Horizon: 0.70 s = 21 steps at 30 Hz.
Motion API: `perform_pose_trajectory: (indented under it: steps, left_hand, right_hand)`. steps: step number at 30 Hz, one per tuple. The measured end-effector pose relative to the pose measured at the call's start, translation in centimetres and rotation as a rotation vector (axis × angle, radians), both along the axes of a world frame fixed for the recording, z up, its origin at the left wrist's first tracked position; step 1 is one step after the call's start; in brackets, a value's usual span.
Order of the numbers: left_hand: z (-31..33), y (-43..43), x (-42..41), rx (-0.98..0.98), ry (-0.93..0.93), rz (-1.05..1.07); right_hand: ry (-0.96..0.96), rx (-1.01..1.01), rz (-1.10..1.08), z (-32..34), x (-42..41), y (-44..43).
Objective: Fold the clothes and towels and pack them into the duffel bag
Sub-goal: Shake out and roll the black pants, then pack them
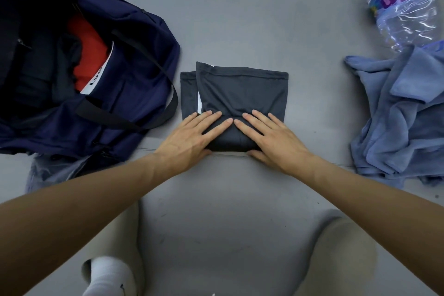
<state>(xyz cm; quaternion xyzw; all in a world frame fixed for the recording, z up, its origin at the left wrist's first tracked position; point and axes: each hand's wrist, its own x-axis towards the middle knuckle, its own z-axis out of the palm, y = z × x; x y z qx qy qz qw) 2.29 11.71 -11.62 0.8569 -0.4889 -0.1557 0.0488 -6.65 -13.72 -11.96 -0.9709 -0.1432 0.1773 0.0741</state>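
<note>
A dark grey garment [242, 90] lies folded into a compact rectangle on the grey floor, dead centre. My left hand [192, 136] and my right hand [271, 138] press flat on its near edge with straight fingers, index fingertips almost touching and thumbs at the near fold. The navy duffel bag [134, 74] lies open at the left, with a red garment [87, 55] and dark clothes inside. A crumpled blue towel [398, 118] lies in a heap at the right.
A clear plastic water bottle [406, 5] lies at the far right, above the towel. A grey-blue cloth [55, 170] pokes out from under the bag's near side. My legs in light trousers and a white sock [108, 274] are at the bottom.
</note>
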Motion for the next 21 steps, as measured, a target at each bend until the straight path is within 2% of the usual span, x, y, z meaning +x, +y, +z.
perform_pose_trajectory:
  steps: [5, 9, 13, 16, 19, 21]
  left_hand:
    - [1.7, -0.5, 0.1, -0.113, 0.248, 0.206]
    - [2.8, -0.4, 0.0, -0.158, 0.307, 0.337]
    - [2.7, -0.3, 0.3, -0.126, 0.334, 0.443]
    - [2.8, -0.6, 0.7, -0.039, 0.274, 0.473]
    - [2.8, -1.0, 0.9, 0.016, 0.212, 0.519]
    - [2.6, -1.2, 1.2, 0.022, 0.152, 0.577]
  right_hand:
    - [0.047, 0.185, -0.179, 1.9, 0.2, 0.0]
    - [0.07, 0.298, -0.31, 3.6, 0.2, -0.6]
    - [0.141, 0.306, -0.374, 3.5, 0.0, -1.0]
    - [-0.046, 0.163, -0.301, 2.5, -0.6, -0.6]
    - [-0.328, 0.002, -0.082, 1.5, -0.9, -0.8]
    - [-0.331, -0.028, 0.016, 1.3, -1.0, -0.8]
